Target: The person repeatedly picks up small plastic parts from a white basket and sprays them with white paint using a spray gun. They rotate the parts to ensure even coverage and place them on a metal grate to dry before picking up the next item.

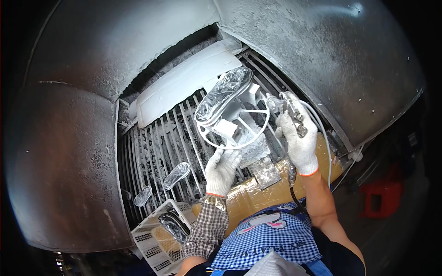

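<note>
A: Take mid-view as the clock's centre. Closest to you, toward 5, is your blue checked apron (281,237). At 7 you have a white plastic crate (149,248) with film-covered pieces inside.

B: And your hands?

A: Your gloved left hand (222,170), at 6, has its fingers at the near rim of the white spoked turntable (248,122); whether they grip it or merely touch it, I can't tell. Your gloved right hand (298,138), at 3, is wrapped around a spray gun (301,130), its front end near the turntable.

B: Where's the piece in front of you?

A: The long oval piece (225,94) is at 12, raised over the turntable, shiny film across its top.

B: Beyond that?

A: The slatted grate (159,138) spreads below, two more film-topped ovals (177,175) on it toward 8. Farther off, at 11, a white panel (184,80) lies on its far side.
</note>
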`<move>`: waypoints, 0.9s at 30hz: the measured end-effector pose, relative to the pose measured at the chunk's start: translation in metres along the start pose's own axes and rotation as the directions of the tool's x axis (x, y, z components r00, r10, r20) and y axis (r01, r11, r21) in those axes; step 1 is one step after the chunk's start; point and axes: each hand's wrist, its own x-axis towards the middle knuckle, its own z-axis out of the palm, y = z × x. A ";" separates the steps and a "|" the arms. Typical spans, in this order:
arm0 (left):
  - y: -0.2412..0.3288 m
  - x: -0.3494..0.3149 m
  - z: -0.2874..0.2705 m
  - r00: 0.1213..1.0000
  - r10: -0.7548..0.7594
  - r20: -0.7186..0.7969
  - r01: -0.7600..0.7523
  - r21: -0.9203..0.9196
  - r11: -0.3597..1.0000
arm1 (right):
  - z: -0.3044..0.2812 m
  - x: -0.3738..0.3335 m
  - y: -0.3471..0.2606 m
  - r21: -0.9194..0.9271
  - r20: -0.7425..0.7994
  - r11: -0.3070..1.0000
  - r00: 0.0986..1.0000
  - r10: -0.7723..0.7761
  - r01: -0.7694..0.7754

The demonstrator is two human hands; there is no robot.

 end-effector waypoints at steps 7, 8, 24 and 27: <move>0.003 0.001 -0.004 1.000 0.020 0.023 -0.020 -0.010 1.000 | 0.004 -0.002 0.004 -0.030 0.060 0.999 0.998 -0.014 0.016; 0.003 0.002 -0.006 0.999 0.025 0.028 -0.024 -0.014 1.000 | 0.006 -0.002 0.004 -0.038 0.080 0.999 0.997 -0.015 0.018; 0.017 0.002 -0.008 0.995 0.083 0.055 -0.084 0.009 0.996 | 0.020 -0.017 -0.005 0.058 0.189 0.993 0.977 0.094 -0.107; 0.023 0.001 -0.005 0.996 0.081 0.048 -0.082 0.020 0.996 | 0.011 -0.015 -0.006 0.034 0.140 0.995 0.986 0.090 -0.096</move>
